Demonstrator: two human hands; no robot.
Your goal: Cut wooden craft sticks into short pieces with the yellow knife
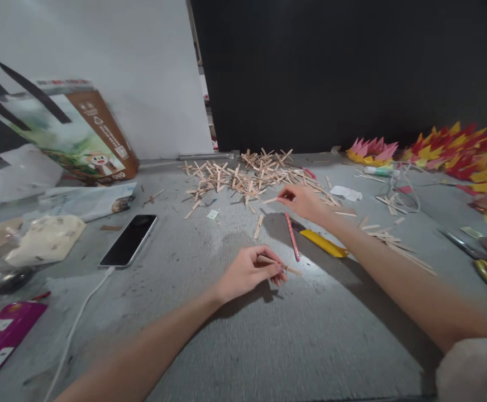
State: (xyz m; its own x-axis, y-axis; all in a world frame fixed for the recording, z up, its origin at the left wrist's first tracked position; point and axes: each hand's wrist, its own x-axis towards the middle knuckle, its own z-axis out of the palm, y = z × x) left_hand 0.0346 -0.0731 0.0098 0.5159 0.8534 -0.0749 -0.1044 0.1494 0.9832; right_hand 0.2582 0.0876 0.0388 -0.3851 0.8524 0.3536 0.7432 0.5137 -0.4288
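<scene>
My left hand (258,271) is closed around a thin wooden craft stick (292,270), whose end sticks out past the fingertips; whether a second stick is in the fingers I cannot tell. Farther out, my right hand (302,202) pinches the end of another wooden stick (271,200) at the near edge of a loose heap of crossed sticks (227,177). Between the two hands lie a red patterned pencil (292,237) and a yellow utility knife (323,243). One single stick (258,226) rests flat left of the pencil.
To the left are a phone (129,240) on a white cable, a printed carrier bag (88,134), plastic packets (46,240) and a purple package (9,335). To the right lie more sticks (398,245), scissors (478,259) and folded red and yellow paper pieces (457,153). Walls stand behind.
</scene>
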